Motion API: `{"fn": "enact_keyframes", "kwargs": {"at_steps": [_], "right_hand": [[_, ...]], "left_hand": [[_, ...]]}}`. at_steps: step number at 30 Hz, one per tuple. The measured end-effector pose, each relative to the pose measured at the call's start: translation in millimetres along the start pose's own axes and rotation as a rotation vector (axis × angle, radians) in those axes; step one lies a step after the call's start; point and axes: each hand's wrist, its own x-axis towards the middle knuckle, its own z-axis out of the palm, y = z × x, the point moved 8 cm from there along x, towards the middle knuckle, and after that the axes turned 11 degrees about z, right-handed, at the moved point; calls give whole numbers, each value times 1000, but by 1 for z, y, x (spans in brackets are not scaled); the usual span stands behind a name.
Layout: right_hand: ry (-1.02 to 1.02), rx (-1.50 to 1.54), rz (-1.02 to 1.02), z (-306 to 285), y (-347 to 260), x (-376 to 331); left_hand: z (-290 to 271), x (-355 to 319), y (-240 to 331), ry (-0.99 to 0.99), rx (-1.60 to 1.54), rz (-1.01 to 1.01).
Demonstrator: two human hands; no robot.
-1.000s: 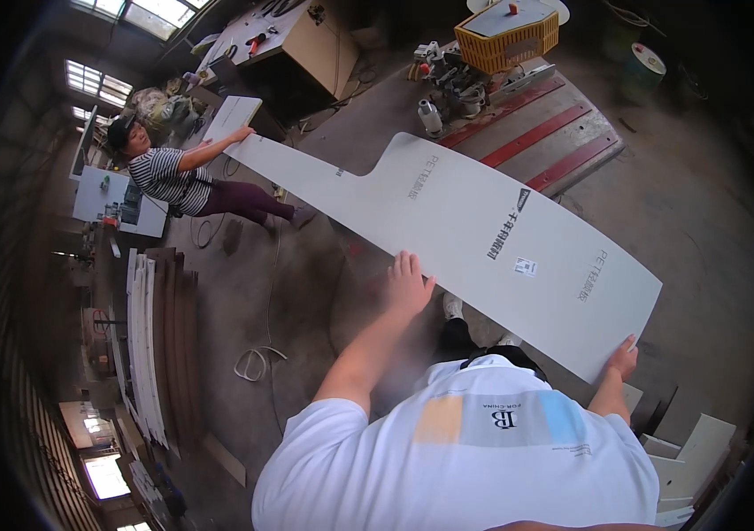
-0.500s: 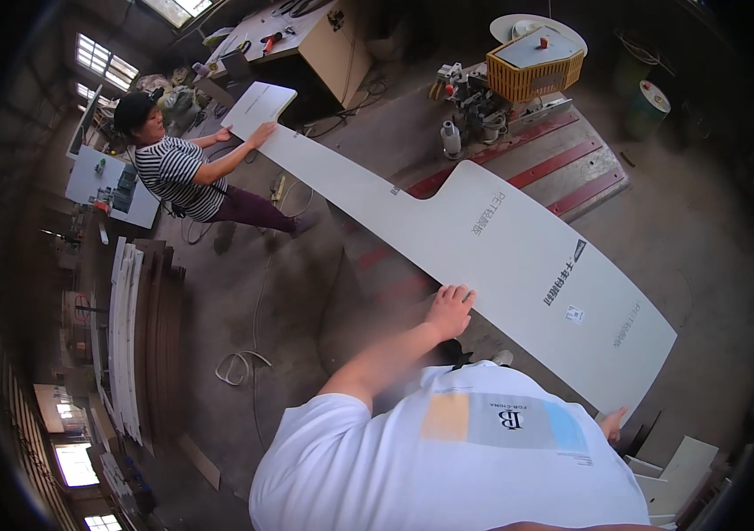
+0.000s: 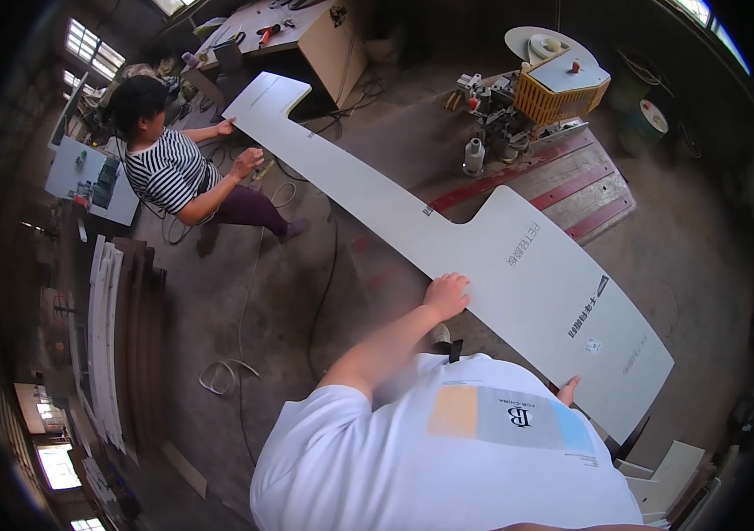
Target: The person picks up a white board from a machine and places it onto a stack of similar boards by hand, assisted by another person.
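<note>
A long white cut panel [image 3: 519, 292] with a wide curved end and a narrow arm stretches diagonally in front of me. My left hand [image 3: 448, 295] grips its near edge around the middle, fingers over the top face. Farther along the same edge, by the wide end, my right hand [image 3: 568, 389] holds on; only its fingers show past my shirt. At the far left end, a co-worker [image 3: 169, 164] in a striped shirt has one hand on the panel's edge. The co-worker's other hand [image 3: 247, 165] is off the panel, just beside it.
Beyond the panel stands a machine with a yellow slatted housing [image 3: 563, 93], next to a red-striped bed [image 3: 563, 190]. A workbench [image 3: 306, 44] with tools is at the back. Stacked boards [image 3: 120, 345] lie left; a looped cable [image 3: 222, 376] is on the floor. White offcuts [image 3: 673, 473] lean at lower right.
My right hand has moved left along the near edge, away from the end corner. The panel has shifted slightly. The co-worker has taken one hand off it and turned the head away.
</note>
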Motion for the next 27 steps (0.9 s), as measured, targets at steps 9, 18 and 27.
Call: {"fn": "enact_keyframes", "kwargs": {"at_steps": [9, 18, 27], "right_hand": [[56, 1, -68, 1, -18, -9], [21, 27, -91, 32, -22, -23], [-30, 28, -101, 34, -27, 1]], "left_hand": [[-38, 9, -35, -185, 22, -49], [-30, 24, -45, -187, -30, -70], [-28, 24, -45, -184, -15, -79]]}}
